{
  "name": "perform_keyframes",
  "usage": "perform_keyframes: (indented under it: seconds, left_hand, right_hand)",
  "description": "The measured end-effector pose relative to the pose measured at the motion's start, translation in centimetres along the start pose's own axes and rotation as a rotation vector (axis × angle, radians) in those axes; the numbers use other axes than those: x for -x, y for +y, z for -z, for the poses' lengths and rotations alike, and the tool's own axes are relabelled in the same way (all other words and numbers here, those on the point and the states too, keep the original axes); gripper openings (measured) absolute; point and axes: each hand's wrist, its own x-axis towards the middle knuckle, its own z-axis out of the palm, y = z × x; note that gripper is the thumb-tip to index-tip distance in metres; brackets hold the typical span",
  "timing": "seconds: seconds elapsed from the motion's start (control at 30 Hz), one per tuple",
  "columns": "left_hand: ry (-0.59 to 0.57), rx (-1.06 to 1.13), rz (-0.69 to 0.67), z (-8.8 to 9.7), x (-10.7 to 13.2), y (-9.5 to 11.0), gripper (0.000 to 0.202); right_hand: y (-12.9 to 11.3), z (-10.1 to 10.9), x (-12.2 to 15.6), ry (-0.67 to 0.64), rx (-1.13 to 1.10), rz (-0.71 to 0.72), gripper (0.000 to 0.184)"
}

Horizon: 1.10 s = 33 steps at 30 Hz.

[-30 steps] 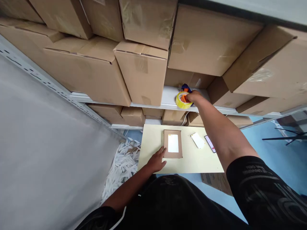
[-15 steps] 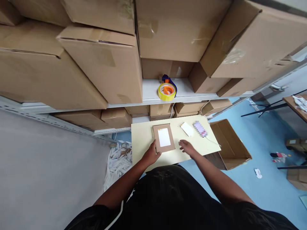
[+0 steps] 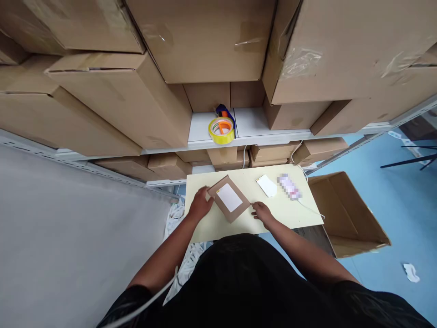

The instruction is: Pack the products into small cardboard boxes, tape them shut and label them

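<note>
A flat brown cardboard package (image 3: pixel 223 206) lies turned at an angle on the pale yellow table, with a white label (image 3: pixel 229 197) facing up. My left hand (image 3: pixel 200 203) grips its left corner, thumb over the top edge. At the opposite corner, the fingers of my right hand (image 3: pixel 261 212) are pinched on the package's edge. Beyond the right hand lie a stack of white labels or cards (image 3: pixel 267 186) and a pixelated phone-like object (image 3: pixel 289 187) with a white cable.
A tape dispenser with yellow tape (image 3: pixel 221 130) sits on the shelf (image 3: pixel 252 125) ahead, among large cardboard boxes (image 3: pixel 211 41). An open carton (image 3: pixel 348 214) stands right of the table (image 3: pixel 205 230). White paper strips (image 3: pixel 191 262) litter the floor at left.
The package has been rotated from nearly square-on to a diagonal position. My left hand has moved up to its corner, and my right hand has come into contact with it. The view has shifted.
</note>
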Motion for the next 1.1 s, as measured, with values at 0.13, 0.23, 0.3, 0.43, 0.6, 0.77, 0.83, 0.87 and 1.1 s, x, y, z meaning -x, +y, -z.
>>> perform_keyframes:
  seconds: [0.13, 0.23, 0.3, 0.43, 0.6, 0.77, 0.83, 0.87, 1.1]
  left_hand:
    - [-0.126, -0.03, 0.12, -0.3, -4.0, 1.4, 0.061]
    - [-0.167, -0.062, 0.168, -1.6, -2.6, 1.8, 0.049]
    - [-0.161, -0.069, 0.196, -2.2, -0.4, 1.5, 0.041]
    - [-0.253, -0.009, 0.267, -2.2, 2.1, 0.1, 0.047]
    - [-0.231, 0.307, 0.412, -1.9, -1.2, 0.6, 0.058]
    - [-0.216, 0.339, 0.314, -1.7, -1.7, 2.9, 0.056]
    - [-0.13, 0.354, 0.271, -1.5, -0.1, 3.2, 0.05]
    - [-0.094, 0.379, 0.251, -1.4, 0.9, 3.3, 0.047]
    - [-0.077, 0.458, 0.197, -2.6, 5.5, 2.1, 0.031]
  right_hand:
    - [-0.2, -0.4, 0.7, -0.134, -0.034, -0.118, 0.045]
    - [-1.5, -0.7, -0.5, -0.059, 0.014, -0.094, 0.045]
    - [-2.5, -0.4, -1.7, 0.013, 0.06, -0.065, 0.044]
    - [-4.0, 0.9, -4.0, 0.077, 0.139, -0.02, 0.045]
    - [-5.7, 0.9, -5.3, 0.119, 0.227, -0.015, 0.052]
    - [-7.2, 0.4, -3.1, 0.203, 0.286, 0.093, 0.048]
    - [-6.9, 0.5, -1.2, 0.253, 0.295, 0.211, 0.045]
    - [-6.4, 0.5, -0.2, 0.273, 0.294, 0.285, 0.045]
    - [-1.2, -0.9, 3.9, 0.243, 0.261, 0.519, 0.049]
